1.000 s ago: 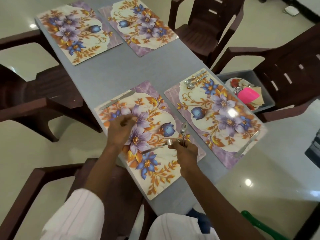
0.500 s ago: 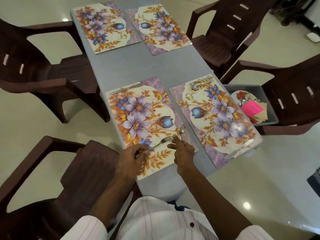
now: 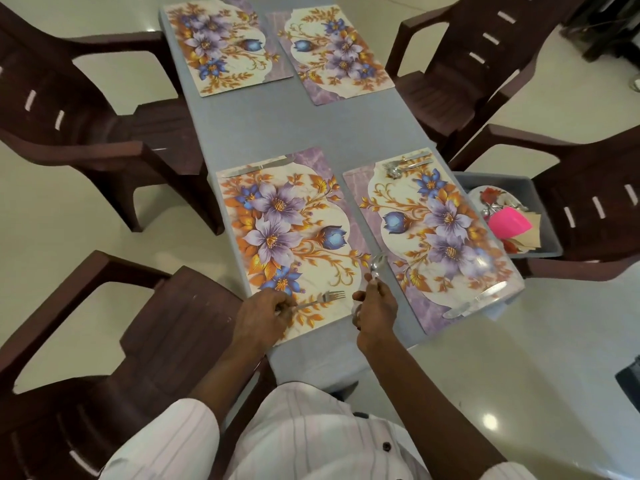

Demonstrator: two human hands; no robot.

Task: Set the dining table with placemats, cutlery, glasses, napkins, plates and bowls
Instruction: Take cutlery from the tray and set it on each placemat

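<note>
At the front edge of the near mat [image 3: 294, 237], your left grip [image 3: 263, 317] pinched the fork [image 3: 325, 299] lying there and your right grip [image 3: 375, 313] clasped the spoon [image 3: 376, 263], which a loose hold could drop onto bare counter [image 3: 277, 123].

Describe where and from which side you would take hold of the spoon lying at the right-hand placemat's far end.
Pinch the spoon by its handle's free end, coming from above at the right edge of the table. It lies flat, bowl toward the table's middle, handle toward that edge, with a fork close alongside, so gripping the end probably avoids nudging the fork.
</note>
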